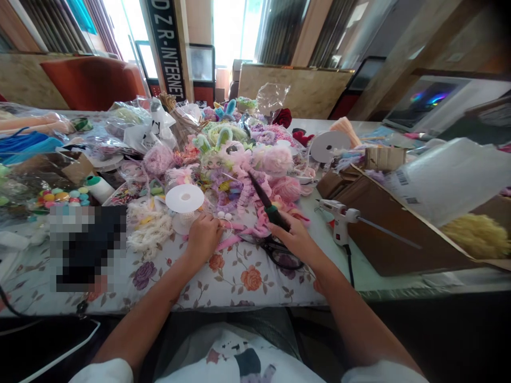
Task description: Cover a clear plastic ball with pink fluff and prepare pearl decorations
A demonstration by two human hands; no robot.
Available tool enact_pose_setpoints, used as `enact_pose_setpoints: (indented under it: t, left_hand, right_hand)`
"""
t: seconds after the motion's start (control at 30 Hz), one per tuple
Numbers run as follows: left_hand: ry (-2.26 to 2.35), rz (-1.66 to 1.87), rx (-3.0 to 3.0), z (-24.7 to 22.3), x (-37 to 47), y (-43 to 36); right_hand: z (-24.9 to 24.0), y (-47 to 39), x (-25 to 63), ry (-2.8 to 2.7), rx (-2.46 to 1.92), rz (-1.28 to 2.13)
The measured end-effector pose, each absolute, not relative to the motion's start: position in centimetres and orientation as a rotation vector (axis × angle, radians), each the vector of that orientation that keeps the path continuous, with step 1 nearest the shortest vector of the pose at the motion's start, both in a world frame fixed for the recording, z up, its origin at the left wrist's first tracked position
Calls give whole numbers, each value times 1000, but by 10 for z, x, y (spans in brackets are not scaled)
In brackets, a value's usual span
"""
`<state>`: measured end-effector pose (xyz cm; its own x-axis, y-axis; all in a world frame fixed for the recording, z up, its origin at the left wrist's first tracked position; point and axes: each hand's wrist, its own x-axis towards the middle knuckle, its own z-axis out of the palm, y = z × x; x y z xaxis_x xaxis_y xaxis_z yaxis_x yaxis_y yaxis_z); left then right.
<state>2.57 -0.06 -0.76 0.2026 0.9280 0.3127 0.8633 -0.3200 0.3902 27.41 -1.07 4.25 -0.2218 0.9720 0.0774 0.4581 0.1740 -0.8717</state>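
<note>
My left hand is closed, fingers bent down onto the table cover; what they pinch is hidden. Close by its fingertips lie a small loop of white pearl beads and pink ribbon strips. A white spool stands just behind that hand. My right hand is wrapped round a long, dark, pointed knife-like tool with a green and black handle, its tip angled up and away to the left. Black-handled scissors lie below the right hand on the cover.
A large heap of pink and purple yarn and trims fills the middle. At right stand a white glue gun with its cord and an open cardboard box. Cream fringe and a blurred dark object lie left.
</note>
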Motion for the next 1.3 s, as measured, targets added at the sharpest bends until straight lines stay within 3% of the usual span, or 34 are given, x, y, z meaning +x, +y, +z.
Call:
enact_pose_setpoints:
  t: [0.13, 0.23, 0.47, 0.83, 1.0, 1.3]
  left_hand:
    - [1719, 812, 2274, -19, 27, 3]
    - [1653, 876, 2235, -22, 20, 3]
    - [1418, 1296, 1707, -6, 7, -6]
    - [863, 1229, 951, -5, 21, -6]
    - [862, 1185, 892, -5, 20, -6]
    - [947, 1263, 880, -11, 27, -10]
  right_hand:
    - [49, -34, 268, -1343, -1209, 1594]
    - [49, -38, 266, -1128, -1157, 1794]
    - [55, 3, 287, -1043, -1157, 1669]
    - [51, -32, 266, -1174, -1202, 1838]
    - [53, -50, 268, -1519, -1506, 1884]
    - [43, -54, 268, -1791, -1542, 1775]
